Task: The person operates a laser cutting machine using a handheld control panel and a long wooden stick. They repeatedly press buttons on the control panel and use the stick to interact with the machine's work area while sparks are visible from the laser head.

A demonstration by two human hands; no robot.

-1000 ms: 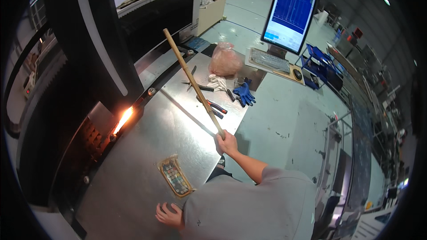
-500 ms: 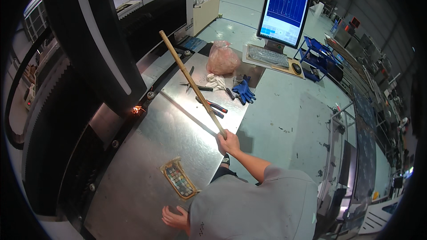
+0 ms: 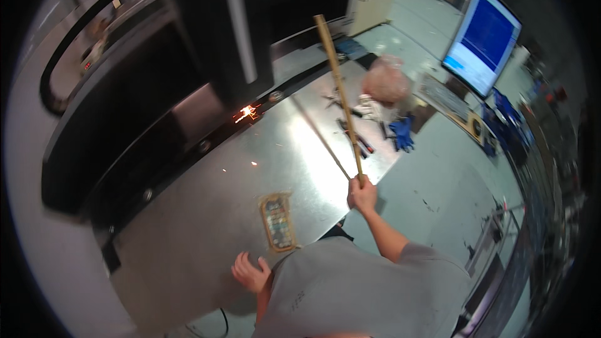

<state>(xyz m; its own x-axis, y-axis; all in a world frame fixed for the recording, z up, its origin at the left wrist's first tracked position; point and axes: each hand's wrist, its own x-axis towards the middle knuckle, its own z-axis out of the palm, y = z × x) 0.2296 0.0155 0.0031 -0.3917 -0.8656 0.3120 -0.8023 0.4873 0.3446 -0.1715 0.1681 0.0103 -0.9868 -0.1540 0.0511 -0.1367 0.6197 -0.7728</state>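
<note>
Right hand (image 3: 362, 194) grasps the long wooden stick (image 3: 340, 91) raised over the shiny metal sheet (image 3: 206, 225); the released left hand (image 3: 250, 272) rests on its near edge, and far sparks (image 3: 246, 112) suggest cutting is unfinished.

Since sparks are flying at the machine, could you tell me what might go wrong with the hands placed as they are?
Sparks scatter over the metal sheet and could reach the left hand resting bare on its near edge. The right hand grips the long wooden stick only at its bottom end, so its raised top could swing toward the dark machine head.
</note>
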